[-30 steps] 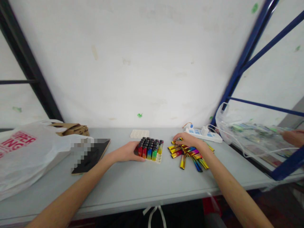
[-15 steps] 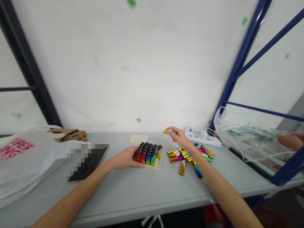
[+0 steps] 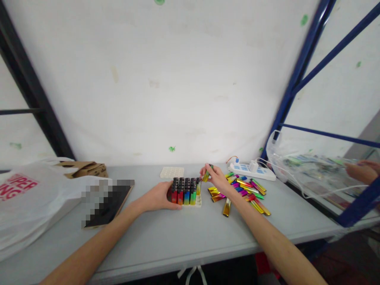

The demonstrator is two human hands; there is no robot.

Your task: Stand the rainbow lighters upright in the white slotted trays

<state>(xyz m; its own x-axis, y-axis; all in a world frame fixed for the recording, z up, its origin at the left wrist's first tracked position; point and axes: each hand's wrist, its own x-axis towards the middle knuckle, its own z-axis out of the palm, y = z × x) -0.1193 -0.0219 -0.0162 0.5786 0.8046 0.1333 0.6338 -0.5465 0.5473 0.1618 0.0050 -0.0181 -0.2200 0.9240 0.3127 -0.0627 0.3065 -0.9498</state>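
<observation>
A: Where does the held lighter (image 3: 206, 176) lie relative to the tray (image 3: 199, 202)?

B: Just right of it — long axis tilted, lower end leftward. The right hand (image 3: 216, 178) is nearer the bare cells at the tray's near right; its fingers are pinched closed on the lighter.

A: And the left hand (image 3: 159, 196)?

B: Curled round the tray's left side, thumb nearest. Loose lighters (image 3: 243, 186) lie farther right on the surface (image 3: 178, 237).
</observation>
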